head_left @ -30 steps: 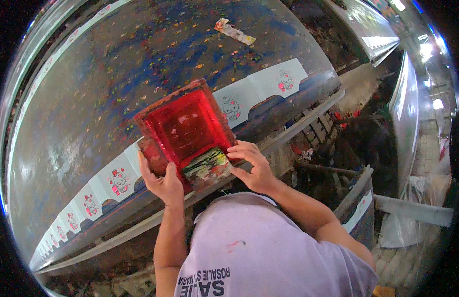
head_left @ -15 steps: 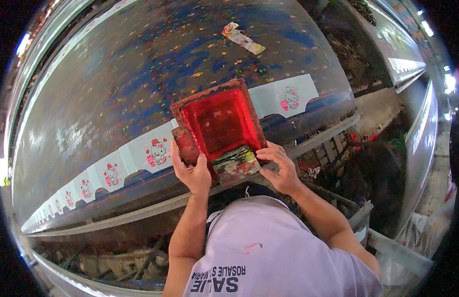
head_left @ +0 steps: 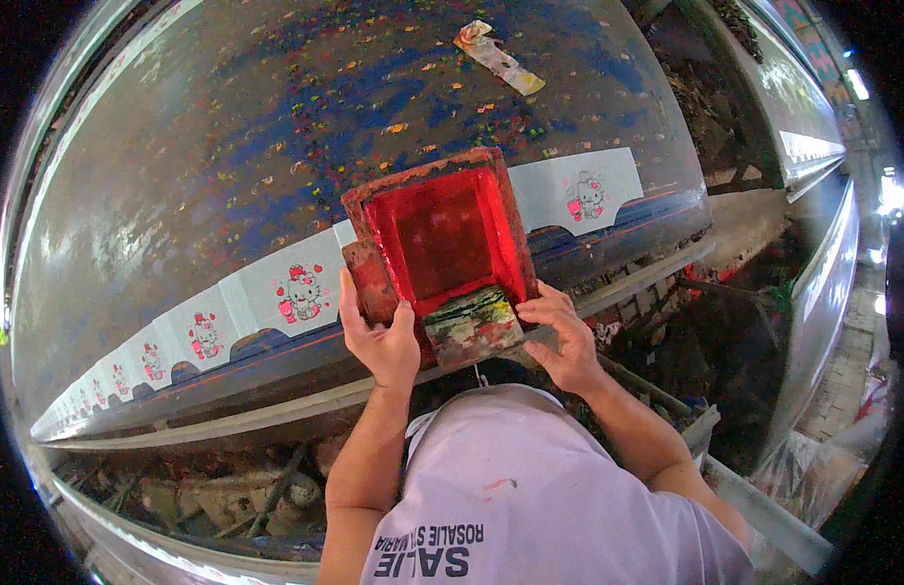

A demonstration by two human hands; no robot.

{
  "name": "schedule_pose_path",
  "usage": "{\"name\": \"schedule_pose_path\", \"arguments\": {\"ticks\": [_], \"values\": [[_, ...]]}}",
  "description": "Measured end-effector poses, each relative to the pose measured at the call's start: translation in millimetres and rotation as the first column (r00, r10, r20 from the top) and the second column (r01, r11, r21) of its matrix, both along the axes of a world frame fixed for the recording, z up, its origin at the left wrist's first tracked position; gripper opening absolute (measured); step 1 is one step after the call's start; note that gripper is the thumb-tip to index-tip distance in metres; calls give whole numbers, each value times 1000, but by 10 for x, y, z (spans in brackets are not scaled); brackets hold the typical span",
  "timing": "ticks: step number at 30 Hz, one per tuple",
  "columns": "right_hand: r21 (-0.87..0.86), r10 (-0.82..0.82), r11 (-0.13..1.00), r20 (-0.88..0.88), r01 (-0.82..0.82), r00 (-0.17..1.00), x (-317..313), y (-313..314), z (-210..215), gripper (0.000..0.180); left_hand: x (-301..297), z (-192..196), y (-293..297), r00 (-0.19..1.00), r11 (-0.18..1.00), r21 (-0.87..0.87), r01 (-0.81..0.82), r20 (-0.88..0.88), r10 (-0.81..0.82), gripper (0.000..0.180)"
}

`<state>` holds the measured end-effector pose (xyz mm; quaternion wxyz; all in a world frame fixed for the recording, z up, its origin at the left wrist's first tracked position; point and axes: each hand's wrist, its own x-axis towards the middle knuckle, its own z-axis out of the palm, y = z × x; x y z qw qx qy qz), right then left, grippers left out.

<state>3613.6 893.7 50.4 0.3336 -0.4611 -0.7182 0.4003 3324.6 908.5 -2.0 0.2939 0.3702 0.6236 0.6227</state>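
Both hands grip a red printing frame (head_left: 440, 244) lying on the paint-speckled desk (head_left: 179, 166): left hand (head_left: 379, 336) closed on its near-left corner, right hand (head_left: 561, 336) closed on the smeared squeegee (head_left: 471, 327) (over a row of printed white pieces (head_left: 301, 292)).

There is a single view, from a wide fisheye camera worn on the person's head. It looks steeply down and forward over the person's light shirt (head_left: 530, 507), which fills the lower edge. It sits close above the near edge of the long, paint-spattered dark printing table (head_left: 208, 146). That table's straight edges bow toward the rim, and its far edge curves along the top. The surrounding floor shows only at the sides.
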Motion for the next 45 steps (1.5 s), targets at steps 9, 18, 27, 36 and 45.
{"name": "schedule_pose_path", "arguments": {"ticks": [9,18,27,36,45], "values": [[133,-133,985,184,110,974,-164,15,65,41,-20,18,84,997,999,-40,21,77,-18,91],[317,173,860,557,-400,813,-551,123,212,44,-3,26,123,995,1000,-6,18,102,-17,91],[213,202,895,591,-392,781,-761,385,445,40,-59,28,110,985,998,-46,51,167,-43,94],[178,230,906,556,-385,799,-645,337,452,42,-71,-66,100,990,998,-52,29,137,-21,94],[355,112,872,525,-337,844,-871,917,233,42,-47,-30,83,995,998,-53,47,87,-42,93]]}}
